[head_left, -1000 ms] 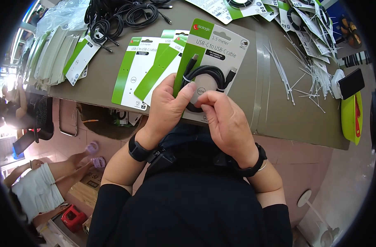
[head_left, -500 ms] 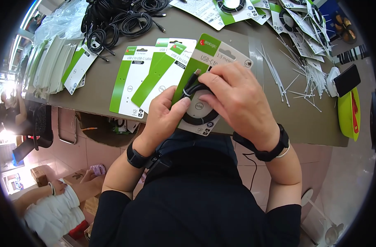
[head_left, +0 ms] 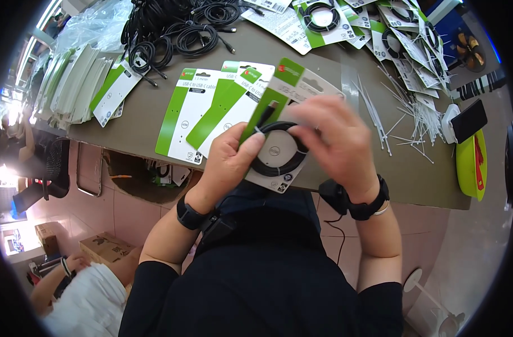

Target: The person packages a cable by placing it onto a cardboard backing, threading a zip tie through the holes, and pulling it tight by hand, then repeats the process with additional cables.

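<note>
head view, from my remote post: the wide drab olive-brown table (head_left: 402,180) fills much of the upper half, bearing a loose tangle of thin black cables (head_left: 155,28) at its far side. above its near edge i see the green-and-white rectangular hanging card (head_left: 274,151), held tilted. the right hand (head_left: 335,137) is at the card's upper right, its fingers bent; blur (a nuisance at this range) means i cannot tell whether they pinch anything. the left hand (head_left: 229,153) grips the card's left edge, thumb in front, other fingers partly hidden behind. the round coil of black cable (head_left: 294,163) lies against the card, under that thumb at its left side. i judge the card light, stiffish, easily creased; the cable springy, fairly grippy. i'd hold both by that side, sparing the small metal-tipped black plug (head_left: 272,106) and the thin white tie (head_left: 259,130).
</note>
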Tool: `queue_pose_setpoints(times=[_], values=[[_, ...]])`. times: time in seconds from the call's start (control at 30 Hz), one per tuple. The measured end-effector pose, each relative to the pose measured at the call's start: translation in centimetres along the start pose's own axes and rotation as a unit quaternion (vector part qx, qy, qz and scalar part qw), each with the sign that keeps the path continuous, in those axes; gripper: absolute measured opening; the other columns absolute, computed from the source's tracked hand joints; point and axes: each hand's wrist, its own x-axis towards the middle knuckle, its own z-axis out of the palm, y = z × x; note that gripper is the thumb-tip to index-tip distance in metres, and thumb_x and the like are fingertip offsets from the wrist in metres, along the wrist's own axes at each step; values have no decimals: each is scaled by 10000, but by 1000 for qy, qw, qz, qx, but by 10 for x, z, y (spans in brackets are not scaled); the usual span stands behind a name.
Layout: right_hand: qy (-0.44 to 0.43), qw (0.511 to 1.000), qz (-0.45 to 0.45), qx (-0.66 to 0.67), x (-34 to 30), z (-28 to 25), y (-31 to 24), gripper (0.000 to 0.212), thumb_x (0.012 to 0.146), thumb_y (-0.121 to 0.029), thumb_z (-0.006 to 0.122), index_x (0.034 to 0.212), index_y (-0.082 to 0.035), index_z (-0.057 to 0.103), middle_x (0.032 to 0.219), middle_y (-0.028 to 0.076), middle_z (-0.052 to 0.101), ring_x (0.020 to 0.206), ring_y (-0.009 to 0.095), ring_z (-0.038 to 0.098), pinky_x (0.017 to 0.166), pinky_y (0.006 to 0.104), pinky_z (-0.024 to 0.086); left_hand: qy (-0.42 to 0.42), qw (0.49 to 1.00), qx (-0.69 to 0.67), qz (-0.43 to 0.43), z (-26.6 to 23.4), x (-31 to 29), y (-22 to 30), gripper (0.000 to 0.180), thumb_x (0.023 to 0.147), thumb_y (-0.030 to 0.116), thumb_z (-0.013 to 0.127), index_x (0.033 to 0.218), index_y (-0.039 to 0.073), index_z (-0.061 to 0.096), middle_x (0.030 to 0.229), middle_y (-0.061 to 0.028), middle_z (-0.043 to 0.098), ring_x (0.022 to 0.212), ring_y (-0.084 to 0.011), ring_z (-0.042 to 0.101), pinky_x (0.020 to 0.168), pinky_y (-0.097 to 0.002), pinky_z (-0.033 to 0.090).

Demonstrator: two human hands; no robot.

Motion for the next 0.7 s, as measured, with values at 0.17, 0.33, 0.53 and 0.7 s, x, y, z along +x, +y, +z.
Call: queue_pose_setpoints(times=[0.17, 0.33, 0.53, 0.7], values=[[288, 854, 314, 299, -34, -6, 4, 216, 905, -78, 617, 1108, -6, 608, 927, 80, 666, 837, 146, 625, 755, 295, 514, -38, 971, -230, -43, -1, -10, 15, 359, 919, 148, 602, 1222, -38, 555, 1052, -63, 649, 927, -96, 589, 818, -241, 483], [67, 869, 273, 407, -66, 18, -5, 398, 955, -240, 576, 1230, 43, 528, 1043, 110, 658, 959, 188, 625, 820, 292, 512, -181, 934, -297, -78, 1, -20, 22, 410, 892, 145, 651, 1247, -30, 549, 1093, -67, 650, 962, -110, 597, 848, -252, 482], [41, 675, 329, 659, -101, 35, -3, 485, 991, -344, 465, 1295, 34, 473, 1201, 150, 588, 1057, 215, 593, 878, 313, 514, -242, 915, -305, -106, -2, -21, 20, 403, 876, 143, 673, 1228, -25, 571, 1073, -63, 656, 947, -101, 594, 836, -248, 481], [52, 622, 400, 671, -98, 36, -10, 614, 952, -485, 483, 1294, 25, 470, 1212, 142, 579, 1061, 216, 591, 859, 307, 518, -224, 930, -274, -95, 4, -23, 22, 397, 871, 153, 682, 1212, -23, 583, 1068, -60, 657, 946, -99, 592, 827, -241, 480]])
